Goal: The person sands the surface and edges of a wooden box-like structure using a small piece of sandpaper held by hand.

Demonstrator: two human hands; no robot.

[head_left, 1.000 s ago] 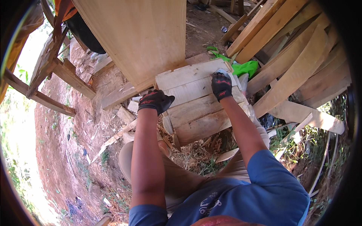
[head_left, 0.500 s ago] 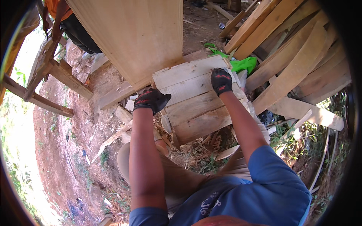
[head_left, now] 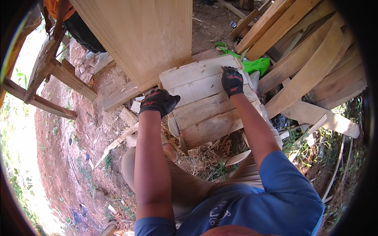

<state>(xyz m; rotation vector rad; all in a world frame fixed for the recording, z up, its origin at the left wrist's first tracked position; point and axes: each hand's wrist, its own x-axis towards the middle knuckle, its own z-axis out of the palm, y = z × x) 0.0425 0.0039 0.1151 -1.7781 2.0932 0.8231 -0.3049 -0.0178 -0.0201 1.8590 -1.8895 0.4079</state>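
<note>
A panel of several pale wooden slats (head_left: 204, 104) lies tilted in front of me on the ground. My left hand (head_left: 157, 101), in a black and red glove, grips the panel's left edge. My right hand (head_left: 232, 80), gloved the same way, presses down on the upper right slats with fingers spread near the far edge. Both bare forearms reach out from my blue sleeves.
A big upright plywood sheet (head_left: 145, 35) stands just behind the panel. Long planks (head_left: 307, 70) lean in a stack at the right over a green cloth (head_left: 256, 65). A wooden frame (head_left: 51, 86) stands at the left on red dirt, and another person's legs (head_left: 78, 27) show behind it.
The panel and both hands sit slightly lower and closer in the picture than a second ago. My left hand has shifted a little along the left edge.
</note>
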